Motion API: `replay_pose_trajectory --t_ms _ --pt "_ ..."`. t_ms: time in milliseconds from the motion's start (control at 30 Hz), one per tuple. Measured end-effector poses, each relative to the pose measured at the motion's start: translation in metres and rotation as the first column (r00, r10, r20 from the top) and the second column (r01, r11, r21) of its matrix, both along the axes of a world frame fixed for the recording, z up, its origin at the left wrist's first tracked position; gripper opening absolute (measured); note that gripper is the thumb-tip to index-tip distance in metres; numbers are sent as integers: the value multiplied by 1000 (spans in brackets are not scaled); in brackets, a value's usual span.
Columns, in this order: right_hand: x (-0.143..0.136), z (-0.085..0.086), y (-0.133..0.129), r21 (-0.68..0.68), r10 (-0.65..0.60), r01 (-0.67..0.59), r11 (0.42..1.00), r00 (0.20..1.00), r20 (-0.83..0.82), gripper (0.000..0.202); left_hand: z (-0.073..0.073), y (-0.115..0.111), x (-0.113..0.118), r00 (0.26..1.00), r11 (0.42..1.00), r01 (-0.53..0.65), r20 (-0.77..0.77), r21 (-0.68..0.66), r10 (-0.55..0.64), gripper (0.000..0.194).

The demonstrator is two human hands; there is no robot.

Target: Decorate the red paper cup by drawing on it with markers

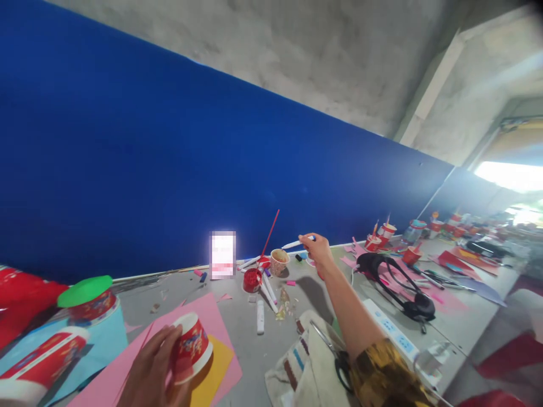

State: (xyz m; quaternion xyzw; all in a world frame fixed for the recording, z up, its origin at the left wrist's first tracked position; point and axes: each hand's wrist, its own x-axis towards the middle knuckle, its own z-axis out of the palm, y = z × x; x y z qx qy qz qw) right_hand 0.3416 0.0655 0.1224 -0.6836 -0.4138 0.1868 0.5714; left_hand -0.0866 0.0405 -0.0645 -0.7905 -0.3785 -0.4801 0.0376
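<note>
My left hand (153,362) is wrapped round a red patterned paper cup (192,346). The cup is tilted above a pink paper sheet (212,316) and a yellow paper piece (218,364). Further off, my right hand (317,250) pinches a white marker (292,245) with a blue end, pointing left. Just under the marker's tip stands a small brown-stained paper cup (279,262). Beside that cup are a red container (251,280) and several loose white markers, one of them capped-looking (260,317) near the middle of the table.
A blue partition (169,169) runs along the table's back edge. Scissors (333,345) lie on a striped beige cloth (292,362) by my right forearm. A black headband-like device (394,282) and a white power strip (390,328) are rightward. A green-topped cup (87,294) stands left.
</note>
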Motion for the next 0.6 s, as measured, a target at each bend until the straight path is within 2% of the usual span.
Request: replay_pose_trajectory --t_ms 67,167,267,333,433,500,600 --pt "-12 -4 -20 107 69 -50 993 982 -179 47 7 -2 5 1000 1000 -5 -15 17 5 77" --pt "-35 -18 -46 223 209 -131 966 902 -377 58 21 -9 12 1000 1000 3 12 28 -4 70" --pt "-61 -39 -66 293 335 -207 934 794 -507 52 35 -22 19 998 997 63 34 -41 -62 64" --pt "-79 -56 -76 313 394 -252 916 721 -571 45 42 -29 22 989 985 113 106 -135 -99 68" --pt "-106 -78 -88 316 434 -298 901 640 -634 45 47 -35 23 977 931 195 148 -309 -155 65" --pt "-122 -87 -95 322 448 -312 894 613 -651 47 48 -36 22 967 908 242 162 -343 -196 67" --pt "-138 -90 -101 340 469 -323 883 608 -641 49 50 -38 21 955 888 287 172 -359 -240 72"
